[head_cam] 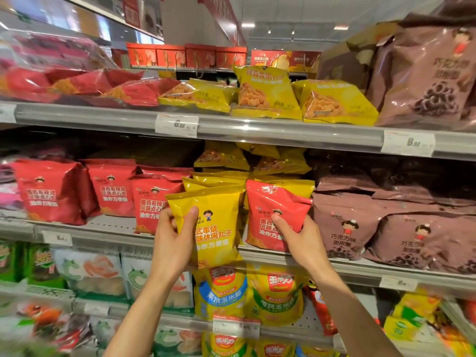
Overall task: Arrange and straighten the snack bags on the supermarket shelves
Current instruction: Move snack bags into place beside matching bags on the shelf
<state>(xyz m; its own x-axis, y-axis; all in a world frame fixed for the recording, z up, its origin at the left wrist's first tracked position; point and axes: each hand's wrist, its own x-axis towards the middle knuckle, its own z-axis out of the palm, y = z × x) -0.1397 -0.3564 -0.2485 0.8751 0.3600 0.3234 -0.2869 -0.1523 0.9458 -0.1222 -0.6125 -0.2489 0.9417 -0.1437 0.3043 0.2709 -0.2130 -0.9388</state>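
Observation:
On the middle shelf, my left hand grips a yellow snack bag by its left edge, thumb on the front. The bag stands upright, partly over the shelf's front lip. My right hand grips a red snack bag at its lower right, thumb pressed on the front. That red bag stands among yellow bags, right of the held yellow one. A row of matching red bags stands to the left. Brown bags fill the shelf's right side.
The upper shelf carries flat red bags, yellow bags and tall brown bags. Lower shelves hold yellow corn-snack bags and white bags. Price tags hang on the shelf rails.

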